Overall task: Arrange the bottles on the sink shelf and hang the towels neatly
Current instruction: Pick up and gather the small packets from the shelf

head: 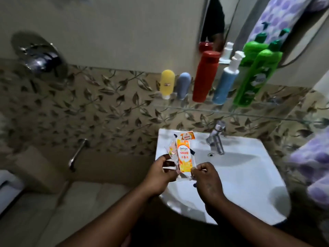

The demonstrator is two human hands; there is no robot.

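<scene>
Both my hands hold an orange and white Centrum pack in clear plastic wrapping over the left side of the white sink. My left hand pinches its lower left edge, my right hand its lower right corner. On the glass shelf above stand a yellow tube, a grey-blue tube, a red bottle, a blue bottle with a white cap and a green bottle. A purple dotted towel hangs at the top right.
A chrome tap stands at the back of the sink. A mirror sits above the shelf. Another purple patterned towel hangs at the right edge. A shower mixer and a wall spout are on the tiled wall to the left.
</scene>
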